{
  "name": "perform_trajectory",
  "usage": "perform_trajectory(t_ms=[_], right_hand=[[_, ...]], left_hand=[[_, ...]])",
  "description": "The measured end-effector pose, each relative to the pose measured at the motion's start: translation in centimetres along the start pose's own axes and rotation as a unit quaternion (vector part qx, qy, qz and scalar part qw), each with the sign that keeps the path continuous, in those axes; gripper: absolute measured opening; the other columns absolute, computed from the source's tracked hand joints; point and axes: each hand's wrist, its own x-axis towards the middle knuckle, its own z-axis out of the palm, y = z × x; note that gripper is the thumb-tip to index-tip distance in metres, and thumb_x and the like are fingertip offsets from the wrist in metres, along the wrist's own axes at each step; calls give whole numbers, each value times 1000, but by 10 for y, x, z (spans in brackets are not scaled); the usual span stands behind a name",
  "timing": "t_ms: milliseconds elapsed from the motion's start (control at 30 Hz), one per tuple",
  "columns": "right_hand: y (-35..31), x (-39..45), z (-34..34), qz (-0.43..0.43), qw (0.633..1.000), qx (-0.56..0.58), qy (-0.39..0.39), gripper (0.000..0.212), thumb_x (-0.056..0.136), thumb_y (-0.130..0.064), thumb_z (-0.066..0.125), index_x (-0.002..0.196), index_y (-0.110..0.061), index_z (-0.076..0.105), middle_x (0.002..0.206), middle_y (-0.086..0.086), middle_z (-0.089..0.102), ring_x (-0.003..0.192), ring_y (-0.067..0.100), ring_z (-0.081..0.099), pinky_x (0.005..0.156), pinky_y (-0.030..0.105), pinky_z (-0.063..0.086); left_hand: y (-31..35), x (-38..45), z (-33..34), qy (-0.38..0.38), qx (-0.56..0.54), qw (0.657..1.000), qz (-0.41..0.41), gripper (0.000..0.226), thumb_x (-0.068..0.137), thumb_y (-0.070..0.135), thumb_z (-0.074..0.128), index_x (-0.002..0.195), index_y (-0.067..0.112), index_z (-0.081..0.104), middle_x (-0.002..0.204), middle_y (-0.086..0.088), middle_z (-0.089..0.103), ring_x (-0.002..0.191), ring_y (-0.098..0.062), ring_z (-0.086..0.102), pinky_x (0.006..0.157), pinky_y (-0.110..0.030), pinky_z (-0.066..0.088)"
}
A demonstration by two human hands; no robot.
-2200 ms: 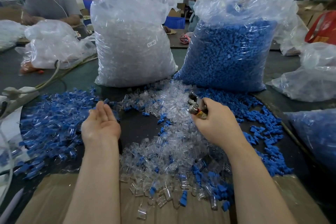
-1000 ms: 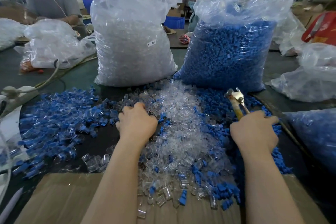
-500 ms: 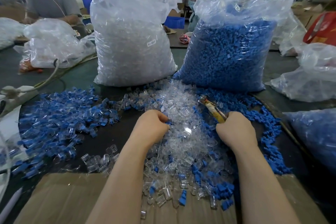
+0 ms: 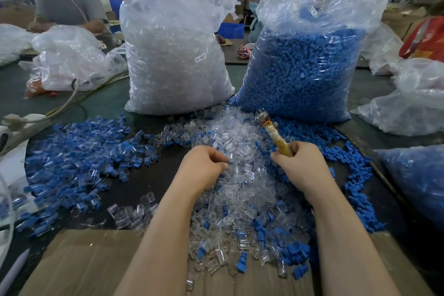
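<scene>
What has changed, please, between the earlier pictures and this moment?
The left hand, open and palm-up earlier, moved right onto the clear pieces and now pinches some. The right hand swung the yellow-handled tool out right, then back inward, gripping it throughout. The clear bag and blue bag stayed put.

- The left hand [image 4: 204,163] curls its fingertips down into the clear pieces [image 4: 242,190]; whether they pinch one cannot be told.
- The right hand [image 4: 304,166] hides the near end of the yellow-handled tool [image 4: 276,137]; its far metal tip is too small to make out.
- At near right, a bag of blue pieces [image 4: 420,182] is cut off by the right edge.
- At far left, a person [image 4: 64,0] is cut off by the top edge.
</scene>
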Motion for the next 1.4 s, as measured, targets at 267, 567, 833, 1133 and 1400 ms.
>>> perform_trajectory(t_ms=[267, 567, 833, 1133, 1400], right_hand=[[-4, -3, 3, -43, 999, -6, 3, 28, 83, -30, 74, 68, -21, 53, 58, -4, 49, 56, 15, 45, 51, 32, 35], [-7, -5, 4, -72, 997, 0, 8, 17, 80, -23, 74, 75, -20, 58, 70, -1, 59, 63, 18, 51, 59, 35, 43], [-13, -9, 3, -94, 994, -62, 6, 13, 81, -26, 70, 79, -20, 58, 71, -3, 61, 66, 13, 56, 56, 28, 42], [-25, -15, 10, -173, 984, 11, -27, 18, 81, -20, 70, 70, -17, 56, 58, -5, 53, 58, 15, 49, 55, 33, 39], [-19, -10, 14, -131, 984, 117, -10, 10, 87, -19, 70, 78, -21, 65, 59, -12, 59, 50, -1, 48, 54, 22, 39]], left_hand=[[-2, 1, -6, -48, 56, 997, 2, 14, 91, 14, 68, 94, 27, 73, 91, 14, 65, 83, 0, 58, 64, -15, 41], [-1, -1, -5, -68, 28, 997, 24, 7, 94, 27, 64, 94, 34, 68, 93, 10, 70, 89, -11, 66, 73, -22, 51], [13, -3, 9, 47, -31, 996, 70, 14, 85, 35, 73, 97, 30, 70, 89, 11, 70, 82, -5, 65, 73, -23, 53], [25, -6, 17, 15, -233, 971, 53, 10, 89, 13, 70, 83, 21, 72, 75, 4, 75, 66, -4, 68, 60, -15, 51], [18, -5, 7, 22, 96, 994, 50, 22, 81, 45, 73, 93, 29, 62, 87, 9, 66, 80, -9, 63, 73, -29, 54]])
